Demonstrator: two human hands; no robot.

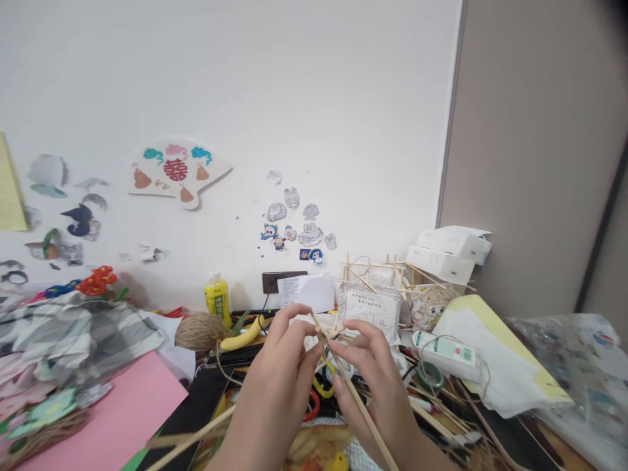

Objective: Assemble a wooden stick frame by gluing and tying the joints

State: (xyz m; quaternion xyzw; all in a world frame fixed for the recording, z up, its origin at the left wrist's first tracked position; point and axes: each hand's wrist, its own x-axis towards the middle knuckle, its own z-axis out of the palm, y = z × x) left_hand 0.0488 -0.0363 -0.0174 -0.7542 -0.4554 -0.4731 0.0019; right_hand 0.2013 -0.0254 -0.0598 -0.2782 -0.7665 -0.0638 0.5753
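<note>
My left hand (275,386) and my right hand (375,376) meet in front of me at the bottom middle. Both pinch thin wooden sticks (338,366) that cross between the fingertips. One stick runs down to the right past my right wrist, another slants off to the lower left. A strand of twine seems to hang around the crossing, though I cannot tell how it is tied. Under the hands lie red and yellow scissor handles (314,402) among more sticks.
A ball of twine (199,330), a yellow bottle (217,297) and a banana-shaped object (243,337) stand behind my left hand. Pink paper (122,409) lies left. A stick frame (373,271), white boxes (449,252), a glue bottle (446,353) and a green tape roll (429,374) crowd the right.
</note>
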